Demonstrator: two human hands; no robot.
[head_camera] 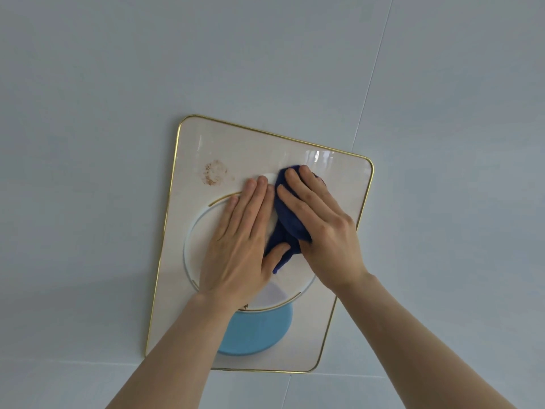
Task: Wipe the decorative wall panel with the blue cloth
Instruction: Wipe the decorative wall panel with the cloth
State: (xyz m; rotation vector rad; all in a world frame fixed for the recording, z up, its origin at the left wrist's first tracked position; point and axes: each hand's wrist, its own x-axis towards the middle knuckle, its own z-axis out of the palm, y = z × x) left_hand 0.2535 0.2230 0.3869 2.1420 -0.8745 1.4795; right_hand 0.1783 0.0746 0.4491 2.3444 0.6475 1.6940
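Note:
The decorative wall panel [206,146] is cream with a thin gold rim, a white circle outline and a light blue disc [256,332] low on it. A brown smear [214,172] marks its upper left. My right hand [321,228] presses a dark blue cloth [287,219] flat against the panel's upper middle, fingers spread over it. My left hand [239,240] lies flat on the panel just left of the cloth, with its thumb touching the cloth's lower fold. Part of the cloth is hidden under my right palm.
The panel hangs on a pale grey-blue tiled wall [118,69] with thin seams running up right and along the bottom. Both bare forearms reach up from the lower edge of the view.

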